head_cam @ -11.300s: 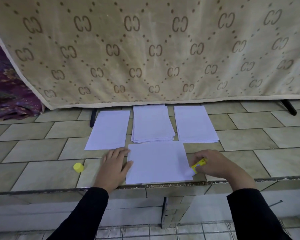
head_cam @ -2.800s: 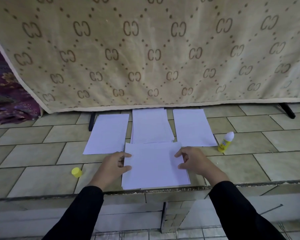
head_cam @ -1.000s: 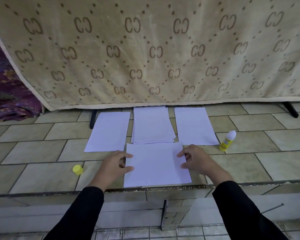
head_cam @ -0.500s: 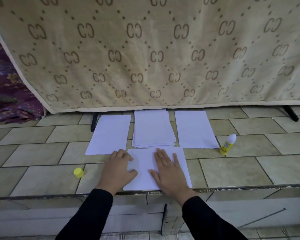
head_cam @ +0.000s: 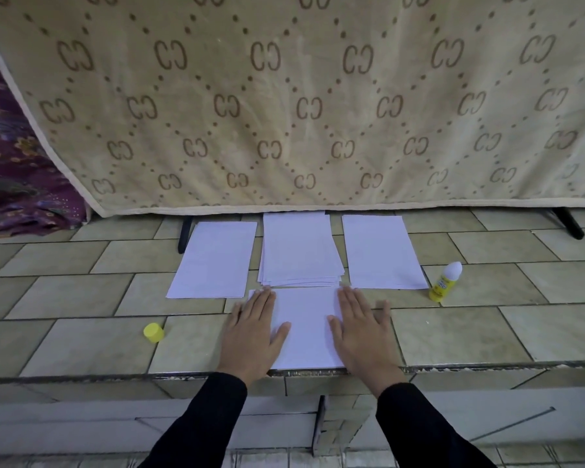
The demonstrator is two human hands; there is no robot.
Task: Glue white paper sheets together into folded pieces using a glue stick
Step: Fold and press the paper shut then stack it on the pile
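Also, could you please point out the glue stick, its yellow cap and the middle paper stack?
glue stick (head_cam: 442, 283), head view, on its yellow labelled body.
yellow cap (head_cam: 153, 331), head view, on its round top.
middle paper stack (head_cam: 299, 251), head view, on the top sheet's centre.

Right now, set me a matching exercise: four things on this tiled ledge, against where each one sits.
1. small yellow plastic cap
2. uncapped yellow glue stick
3. thick stack of white paper sheets
4. nearest white paper piece

a. middle of back row
b. under left hand and right hand
c. standing, right of all paper
d. alone, left of both hands

Pairs: 1-d, 2-c, 3-a, 4-b
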